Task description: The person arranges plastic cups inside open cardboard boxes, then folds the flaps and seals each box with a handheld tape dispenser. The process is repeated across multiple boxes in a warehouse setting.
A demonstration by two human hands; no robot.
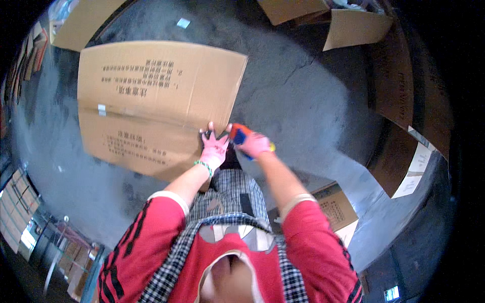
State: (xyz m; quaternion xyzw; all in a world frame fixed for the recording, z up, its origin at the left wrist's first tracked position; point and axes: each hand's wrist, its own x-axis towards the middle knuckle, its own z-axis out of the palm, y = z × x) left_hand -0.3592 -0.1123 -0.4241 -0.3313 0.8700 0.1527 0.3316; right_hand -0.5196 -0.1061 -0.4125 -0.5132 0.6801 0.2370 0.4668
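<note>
Left of centre in the frame, big cardboard box [207,76] lies on the floor, panels meeting at a seam [151,119]. Left hand [214,150] at frame centre, fingers spread wide, palm down by the box's right edge. Right hand [253,145], just right of it, wrapped round a red-and-blue tool [239,134]. Progress, from where I stand: seam is together, shiny strip seemingly along part of it, pale patch [102,110] near its left end. Right end by the hands looks unfinished; can't tell if it's fastened.
</note>
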